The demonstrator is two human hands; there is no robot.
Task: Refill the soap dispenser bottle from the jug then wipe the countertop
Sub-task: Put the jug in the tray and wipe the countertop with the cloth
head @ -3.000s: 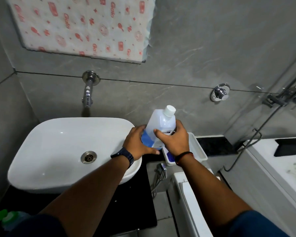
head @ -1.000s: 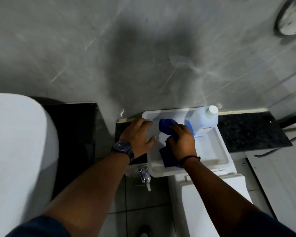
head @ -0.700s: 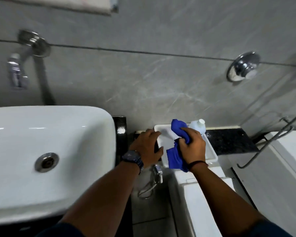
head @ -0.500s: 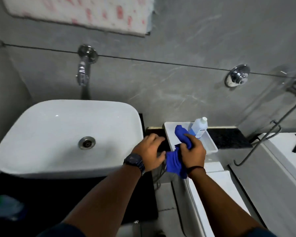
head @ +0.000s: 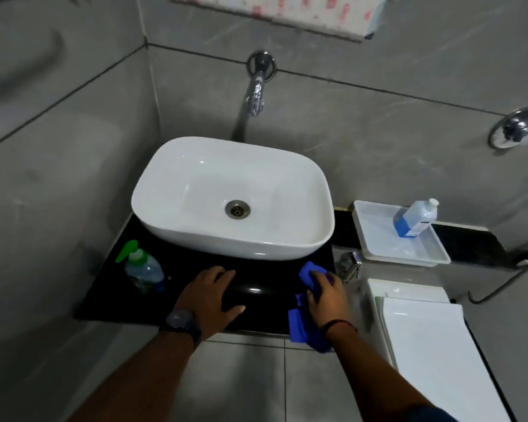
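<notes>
A blue cloth (head: pixel 306 324) is gripped by the right hand (head: pixel 325 295) at the black countertop's (head: pixel 265 289) lower-right edge. The left hand (head: pixel 212 295) is laid flat, fingers spread. The soap dispenser bottle (head: pixel 142 269) stands lower left; the jug (head: pixel 415 219) sits in the white tray (head: pixel 387 248), right.

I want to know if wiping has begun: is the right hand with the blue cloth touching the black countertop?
Touching. The head view shows the right hand pressing the blue cloth flat on the black countertop at its right front corner.
</notes>
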